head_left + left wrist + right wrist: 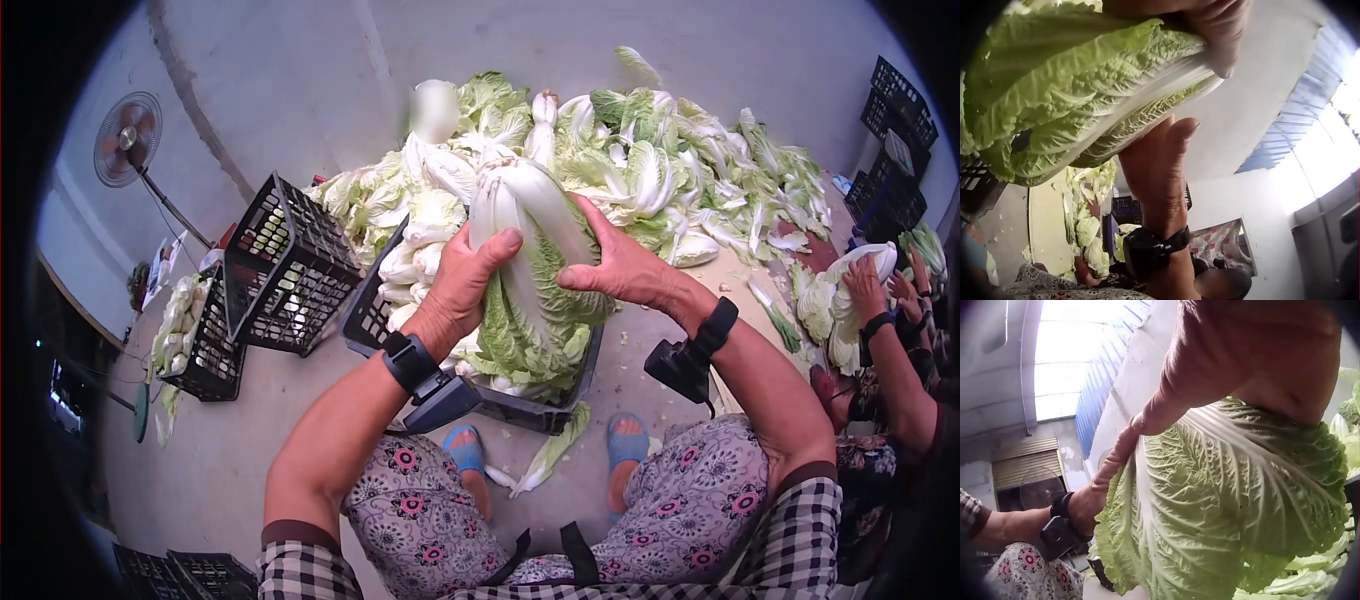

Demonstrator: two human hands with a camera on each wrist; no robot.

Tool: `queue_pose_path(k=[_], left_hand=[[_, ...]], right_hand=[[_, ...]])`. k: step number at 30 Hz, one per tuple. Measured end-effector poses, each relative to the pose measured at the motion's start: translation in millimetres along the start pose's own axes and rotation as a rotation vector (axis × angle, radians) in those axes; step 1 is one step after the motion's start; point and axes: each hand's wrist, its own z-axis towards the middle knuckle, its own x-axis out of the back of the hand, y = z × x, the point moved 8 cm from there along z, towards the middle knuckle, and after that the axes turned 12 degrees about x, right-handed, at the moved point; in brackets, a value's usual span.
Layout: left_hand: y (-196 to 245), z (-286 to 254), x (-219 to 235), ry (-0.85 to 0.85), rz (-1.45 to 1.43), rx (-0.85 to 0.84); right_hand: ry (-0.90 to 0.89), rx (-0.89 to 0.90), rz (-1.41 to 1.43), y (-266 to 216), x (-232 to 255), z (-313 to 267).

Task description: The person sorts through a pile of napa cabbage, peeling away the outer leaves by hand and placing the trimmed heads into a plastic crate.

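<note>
A large napa cabbage [530, 250] is held up over a black crate, its white base upward and green leaves hanging down. My left hand [466, 275] grips its left side with the thumb across the front. On the other side my right hand [625, 262] has its fingers behind the cabbage and its thumb spread against the leaves. The left wrist view shows the cabbage [1085, 100] lying across between both hands, the right hand [1157, 162] beneath it. Broad veined leaves of the cabbage [1210, 500] fill the right wrist view, with the left hand [1113, 465] at their edge.
The black crate [530, 412] below holds more cabbages. A heap of cabbages and loose leaves [650, 180] lies along the wall. Black crates [290, 270] and a fan [128, 140] stand at left. At right, another person's hands [868, 285] touch a cabbage. Loose leaves [550, 455] lie between the feet.
</note>
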Motion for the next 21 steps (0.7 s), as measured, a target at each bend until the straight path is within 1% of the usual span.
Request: queue_pose_path(k=[1, 2, 5, 6, 7, 9, 10, 13, 14, 16, 17, 19, 21], left_hand=[[1, 1, 0, 0.027, -0.017, -0.021], [2, 2, -3, 0.044, -0.030, -0.040], [0, 15, -4, 0.048, -0.105, -0.069], [2, 17, -8, 0.026, -0.084, -0.091], [2, 20, -14, -0.009, -0.049, -0.079], [-4, 24, -19, -0.011, 0.039, -0.077], [-12, 22, -12, 0.126, 0.160, -0.004], [-29, 13, -22, 0.007, 0.398, 0.197], [-33, 9, -25, 0.009, 0.368, 0.241], [-35, 6, -29, -0.028, 0.411, 0.260], [-35, 4, -30, -0.046, 0.434, 0.265], [-35, 2, -30, -0.061, 0.452, 0.278], [-36, 0, -27, -0.069, 0.459, 0.302]], right_hand=[[-0.042, -0.018, 0.085, 3, -7, -4], [-0.011, 0.010, 0.097, 4, -9, -4], [0.129, -0.049, 0.282, 8, -10, 0], [0.230, -0.089, 0.164, 5, 5, -2], [0.210, -0.087, 0.221, 6, 12, 1], [0.221, -0.100, 0.199, 3, 35, -6], [0.274, -0.066, 0.164, 12, 50, -13], [0.427, -0.162, 0.206, 42, 97, -60], [0.495, -0.194, 0.252, 53, 108, -79], [0.634, -0.250, 0.341, 70, 125, -120], [0.713, -0.251, 0.353, 81, 133, -141], [0.862, -0.248, 0.384, 112, 142, -185], [0.995, -0.313, 0.374, 143, 148, -230]])
